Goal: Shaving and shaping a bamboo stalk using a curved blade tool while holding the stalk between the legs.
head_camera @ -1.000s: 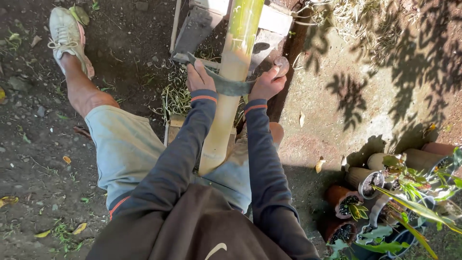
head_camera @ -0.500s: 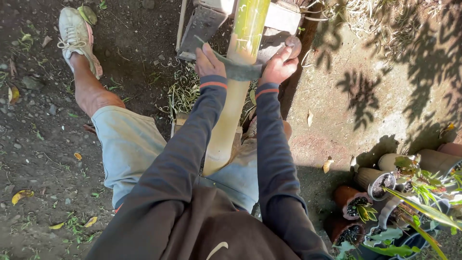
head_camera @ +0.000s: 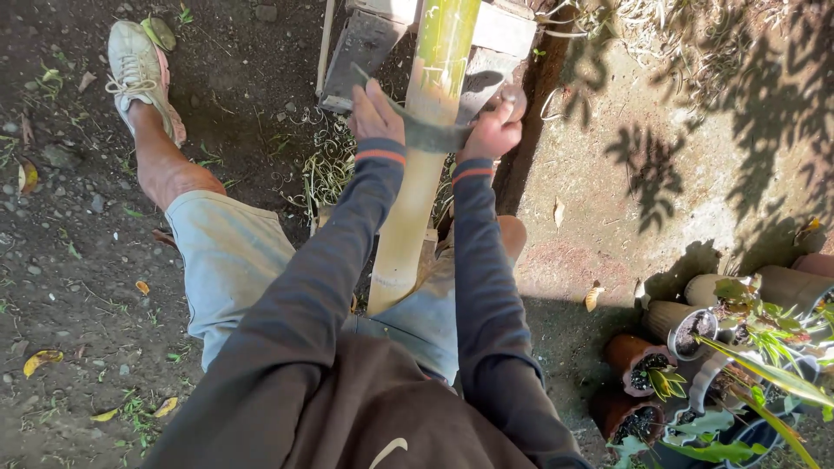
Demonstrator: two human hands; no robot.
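Observation:
A thick bamboo pole [head_camera: 415, 182], green at the top and pale scraped below, runs from between my knees up to a wooden stand [head_camera: 365, 43]. A curved dark blade [head_camera: 434, 135] lies across the pole. My left hand [head_camera: 375, 113] grips the blade's left end and my right hand [head_camera: 493, 130] grips its right end, both in dark sleeves with orange cuffs. My left leg, in pale shorts and a worn white shoe [head_camera: 130, 65], stretches out over the dirt.
Pale bamboo shavings [head_camera: 328, 169] lie on the ground left of the pole. Several potted plants in brown pots [head_camera: 695, 365] stand at the lower right. Concrete slab [head_camera: 660, 174] on the right, dirt with dry leaves on the left.
Both hands and the blade have slid farther up the pole, away from my body, leaving more pale pole below them.

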